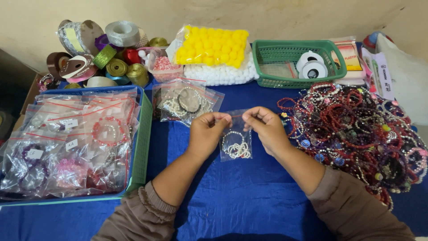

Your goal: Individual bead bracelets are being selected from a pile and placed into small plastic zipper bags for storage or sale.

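Two hands meet over the table point(249, 196): our left hand point(206, 132) and right hand point(266, 127) both pinched on the small clear bag point(235, 143) of pearl bracelets. Left of it the blue tray point(143, 134) crowds us; right, a bracelet heap point(356, 134) could snag it.

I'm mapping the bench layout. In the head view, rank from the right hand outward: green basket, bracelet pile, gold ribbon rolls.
1. Bracelet pile, just right of the right hand.
2. Green basket, behind it.
3. Gold ribbon rolls, far back left.
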